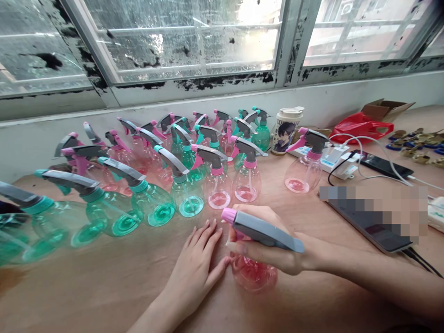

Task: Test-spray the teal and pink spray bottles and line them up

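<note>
My right hand [268, 245] is wrapped round the neck of a pink spray bottle [255, 273] that stands on the wooden table [104, 286]; its grey trigger head with a pink nozzle [263, 230] juts out over my knuckles. My left hand [197, 268] lies flat on the table just left of that bottle, fingers stretched out, holding nothing. Beyond my hands stand several finished spray bottles in rows, green ones [187, 196] and pink ones [218, 187].
One pink spray bottle [307, 169] stands apart at the right. Behind it are a printed cup with a lid [286, 132], a white power strip [335, 157] with cables, a phone [379, 164], a tablet [371, 222], a red bag [360, 126] and a cardboard box [385, 108]. A wall with windows runs along the back.
</note>
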`<control>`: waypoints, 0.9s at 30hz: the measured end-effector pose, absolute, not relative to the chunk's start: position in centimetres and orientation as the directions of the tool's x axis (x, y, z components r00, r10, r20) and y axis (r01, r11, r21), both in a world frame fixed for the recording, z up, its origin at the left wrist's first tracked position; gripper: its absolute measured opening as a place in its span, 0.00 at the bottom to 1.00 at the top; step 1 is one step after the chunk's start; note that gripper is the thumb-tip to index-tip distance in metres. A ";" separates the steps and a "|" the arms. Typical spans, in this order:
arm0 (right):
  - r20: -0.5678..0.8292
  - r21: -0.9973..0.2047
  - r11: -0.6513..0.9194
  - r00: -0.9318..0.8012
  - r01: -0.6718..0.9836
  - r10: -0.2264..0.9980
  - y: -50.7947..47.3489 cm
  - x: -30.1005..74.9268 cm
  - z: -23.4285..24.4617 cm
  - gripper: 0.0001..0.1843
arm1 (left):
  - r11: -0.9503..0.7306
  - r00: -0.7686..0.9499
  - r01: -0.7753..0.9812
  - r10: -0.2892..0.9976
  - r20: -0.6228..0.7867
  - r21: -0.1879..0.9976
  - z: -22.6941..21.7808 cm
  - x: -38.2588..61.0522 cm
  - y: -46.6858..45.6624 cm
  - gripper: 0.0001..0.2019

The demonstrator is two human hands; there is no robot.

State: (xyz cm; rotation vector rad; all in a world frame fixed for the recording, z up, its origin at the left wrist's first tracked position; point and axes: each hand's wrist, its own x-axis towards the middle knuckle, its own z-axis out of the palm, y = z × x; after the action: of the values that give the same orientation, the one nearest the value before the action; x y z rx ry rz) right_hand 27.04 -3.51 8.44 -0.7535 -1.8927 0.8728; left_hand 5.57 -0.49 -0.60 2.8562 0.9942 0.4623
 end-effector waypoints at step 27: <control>0.594 -0.741 0.663 -0.356 0.108 0.721 -3.2 27.0 6.8 0.03 | -0.796 0.739 0.590 0.599 0.309 0.132 -0.9 5.5 -0.5 0.21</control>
State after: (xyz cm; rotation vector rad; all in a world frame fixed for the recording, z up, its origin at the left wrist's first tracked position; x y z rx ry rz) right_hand 27.04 -3.23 6.83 -0.6573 -1.8485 0.7445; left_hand 5.52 -0.48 -0.94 2.9060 0.9937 0.5304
